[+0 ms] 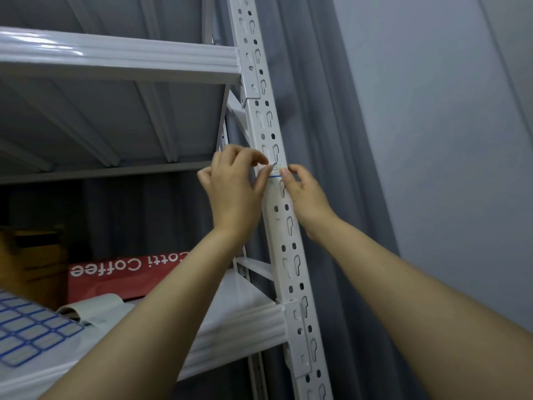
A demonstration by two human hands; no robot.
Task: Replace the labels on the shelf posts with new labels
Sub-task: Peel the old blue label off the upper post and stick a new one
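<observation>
Label [275, 170] on the post [291, 226] looks thin, light, tearable; I'd peel from a corner. Left hand [233, 186] seemingly pinches its edge; right hand [302, 194] presses one fingertip there.

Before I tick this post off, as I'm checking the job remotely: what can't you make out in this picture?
Head view only:
1. Writing on the label: too small and blurred; fingertips of the left hand and right hand cover its ends.
2. Label sheet: cut off by the left edge.
3. Red box: the start of its print is hidden behind the left forearm.
</observation>
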